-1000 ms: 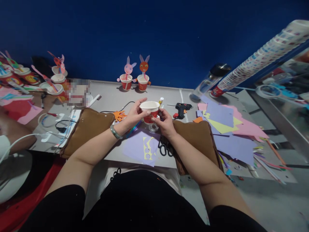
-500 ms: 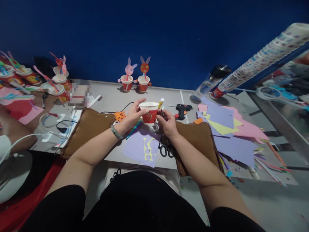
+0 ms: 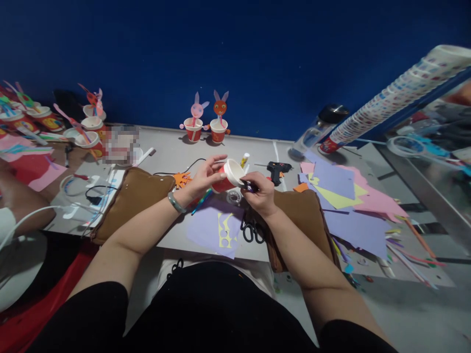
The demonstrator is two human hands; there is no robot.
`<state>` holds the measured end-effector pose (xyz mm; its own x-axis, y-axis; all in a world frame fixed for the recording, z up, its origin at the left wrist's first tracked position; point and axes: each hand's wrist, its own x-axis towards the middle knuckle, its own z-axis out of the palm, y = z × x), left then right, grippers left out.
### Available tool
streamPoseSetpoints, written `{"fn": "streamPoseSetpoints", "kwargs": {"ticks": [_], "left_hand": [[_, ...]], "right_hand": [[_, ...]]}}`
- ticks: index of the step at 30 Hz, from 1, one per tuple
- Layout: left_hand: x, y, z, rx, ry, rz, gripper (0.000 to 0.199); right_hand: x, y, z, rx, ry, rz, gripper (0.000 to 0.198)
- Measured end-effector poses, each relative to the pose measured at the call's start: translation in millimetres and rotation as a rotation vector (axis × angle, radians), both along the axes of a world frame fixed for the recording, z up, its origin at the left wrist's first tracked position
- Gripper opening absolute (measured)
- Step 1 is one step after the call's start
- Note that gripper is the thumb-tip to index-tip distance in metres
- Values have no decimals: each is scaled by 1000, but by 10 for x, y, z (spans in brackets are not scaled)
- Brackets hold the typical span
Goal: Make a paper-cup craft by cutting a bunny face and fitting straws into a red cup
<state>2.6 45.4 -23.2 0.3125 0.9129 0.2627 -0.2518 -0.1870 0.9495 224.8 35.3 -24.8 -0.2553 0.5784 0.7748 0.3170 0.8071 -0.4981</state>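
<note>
My left hand grips a red paper cup with a white rim, wrapped round its side. The cup is tilted, its mouth turned to the right. Close by the rim, my right hand is closed on a small dark tool; fingers cover much of it, so its kind is unclear. Beneath the cup lies a roll of clear tape. Black-handled scissors rest below my right hand, beside purple paper and a yellow sheet with cut-out holes.
Two cups with rabbit figures stand at the back wall. A black glue gun, a bottle and a tall leaning stack of cups are to the right. Brown cushions flank my forearms. Another person's arm shows at left.
The cup has gone from upright to tilted, its mouth swung to the right. My right hand has turned and brought the dark tool to the rim.
</note>
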Motion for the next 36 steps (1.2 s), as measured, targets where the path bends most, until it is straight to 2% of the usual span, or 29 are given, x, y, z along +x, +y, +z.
{"fn": "streamPoseSetpoints", "kwargs": {"ticks": [3, 6, 8, 12, 15, 22, 27, 31, 33, 36], "left_hand": [[25, -15, 12, 371, 207, 324, 47], [36, -33, 32, 667, 385, 405, 43], [38, -30, 23, 737, 427, 410, 48], [38, 4, -50, 750, 475, 401, 54], [45, 11, -103, 700, 481, 364, 59], [94, -43, -147, 422, 339, 285, 61], [136, -15, -150, 201, 179, 222, 71], [145, -14, -72, -74, -6, 17, 68], [139, -29, -20, -149, -64, -79, 66], [129, -55, 36, -210, -100, -175, 65]], "right_hand": [[11, -1, -26, 61, -53, -122, 20], [21, -17, -43, 81, -94, -174, 18], [22, -31, -53, 93, -113, -172, 17], [15, -61, -70, 129, -140, -156, 20], [9, -81, -78, 148, -145, -139, 23], [-10, -129, -78, 103, -96, -83, 35], [-35, -177, -54, 4, -80, 3, 44], [-43, -156, -19, -101, 108, -76, 33], [-41, -121, 5, -170, 172, -100, 25], [-39, -66, 29, -240, 230, -52, 21]]}}
